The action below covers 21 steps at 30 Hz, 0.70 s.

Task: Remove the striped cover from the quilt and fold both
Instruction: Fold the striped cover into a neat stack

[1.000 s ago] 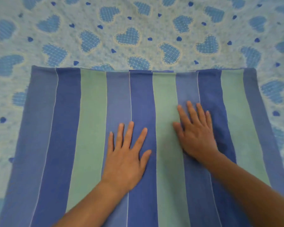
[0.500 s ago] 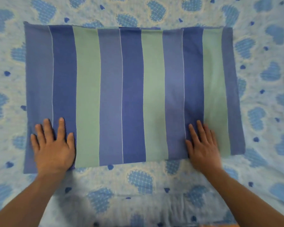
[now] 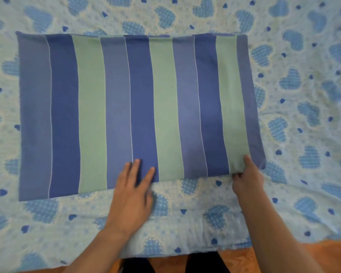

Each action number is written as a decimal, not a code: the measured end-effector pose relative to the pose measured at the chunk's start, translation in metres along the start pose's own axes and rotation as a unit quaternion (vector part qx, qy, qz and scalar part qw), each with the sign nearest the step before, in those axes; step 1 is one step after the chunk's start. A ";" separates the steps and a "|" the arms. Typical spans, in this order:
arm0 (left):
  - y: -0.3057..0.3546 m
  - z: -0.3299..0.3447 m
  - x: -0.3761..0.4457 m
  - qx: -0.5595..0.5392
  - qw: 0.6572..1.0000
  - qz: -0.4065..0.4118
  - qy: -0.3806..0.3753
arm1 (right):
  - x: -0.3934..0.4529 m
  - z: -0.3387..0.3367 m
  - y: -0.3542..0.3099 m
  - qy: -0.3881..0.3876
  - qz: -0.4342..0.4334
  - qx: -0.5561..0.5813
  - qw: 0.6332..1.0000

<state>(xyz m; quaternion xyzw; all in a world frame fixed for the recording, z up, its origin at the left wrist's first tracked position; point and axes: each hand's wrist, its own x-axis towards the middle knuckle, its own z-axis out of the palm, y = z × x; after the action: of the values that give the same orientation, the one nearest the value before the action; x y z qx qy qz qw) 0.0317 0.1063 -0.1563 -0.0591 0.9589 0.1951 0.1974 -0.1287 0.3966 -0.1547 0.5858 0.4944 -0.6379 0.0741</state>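
Note:
The striped cover (image 3: pixel 138 107), in blue and green bands, lies flat as a folded rectangle on the light blue heart-patterned quilt (image 3: pixel 303 95). My left hand (image 3: pixel 133 192) rests flat at the middle of the cover's near edge, its fingertips on the stripes. My right hand (image 3: pixel 246 178) pinches the cover's near right corner, thumb on top of a green stripe and fingers tucked under the edge.
The heart-patterned quilt spreads out on every side of the cover. Its near edge (image 3: pixel 185 251) runs just in front of me, with orange-brown floor (image 3: pixel 242 261) and my dark trouser legs (image 3: pixel 138 266) showing below it.
My left hand slid from the cover's near left corner to the middle of the near edge. My right hand went from lying flat to pinching the near right corner.

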 end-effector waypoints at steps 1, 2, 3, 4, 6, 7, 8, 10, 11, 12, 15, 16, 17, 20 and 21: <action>0.008 0.006 0.007 -0.003 0.999 0.012 -0.045 | 0.002 0.000 -0.006 -0.050 0.026 0.037 0.998; 0.012 0.011 0.015 -0.001 0.996 0.005 -0.094 | 0.004 -0.001 -0.013 -0.087 0.047 0.067 0.993; 0.013 0.013 0.023 0.005 0.991 -0.009 -0.136 | 0.007 -0.002 -0.021 -0.106 0.059 0.078 0.990; 0.012 0.014 0.032 0.005 0.987 -0.022 -0.162 | 0.010 -0.004 -0.028 -0.116 0.059 0.067 0.989; 0.010 0.003 0.044 -0.053 0.977 -0.050 -0.202 | 0.006 -0.004 -0.039 -0.139 0.029 0.037 0.989; 0.008 -0.010 0.047 -0.118 0.967 -0.065 -0.217 | 0.000 -0.003 -0.043 -0.153 -0.002 0.030 0.988; 0.006 -0.025 0.050 -0.199 0.950 -0.087 -0.224 | -0.009 0.001 -0.047 -0.166 -0.045 0.024 0.985; 0.000 -0.063 0.050 -0.392 0.883 -0.143 -0.214 | -0.039 0.014 -0.050 -0.224 -0.138 0.002 0.965; -0.003 -0.083 0.047 -0.495 0.830 -0.170 -0.194 | -0.060 0.026 -0.048 -0.272 -0.176 -0.026 0.946; -0.008 -0.101 0.045 -0.584 0.771 -0.188 -0.169 | -0.085 0.042 -0.044 -0.321 -0.209 -0.068 0.921; -0.043 -0.146 0.034 -0.766 0.611 -0.175 -0.092 | -0.158 0.104 -0.012 -0.435 -0.287 -0.211 0.827; -0.060 -0.157 0.031 -0.805 0.565 -0.165 -0.069 | -0.180 0.128 0.006 -0.480 -0.303 -0.239 0.788; -0.081 -0.167 0.027 -0.833 0.528 -0.158 -0.045 | -0.201 0.152 0.030 -0.524 -0.317 -0.259 0.747; -0.157 -0.177 0.016 -0.869 0.471 -0.149 -0.005 | -0.260 0.212 0.122 -0.606 -0.365 -0.295 0.643; -0.183 -0.174 0.011 -0.876 0.456 -0.158 0.004 | -0.270 0.227 0.160 -0.619 -0.377 -0.325 0.608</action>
<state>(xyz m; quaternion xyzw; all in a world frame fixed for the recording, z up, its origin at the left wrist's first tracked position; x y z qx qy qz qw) -0.0054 -0.1306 -0.0777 -0.3523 0.2580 0.8973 0.0648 -0.0921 0.0231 -0.0601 -0.2487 0.6826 -0.6177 0.3009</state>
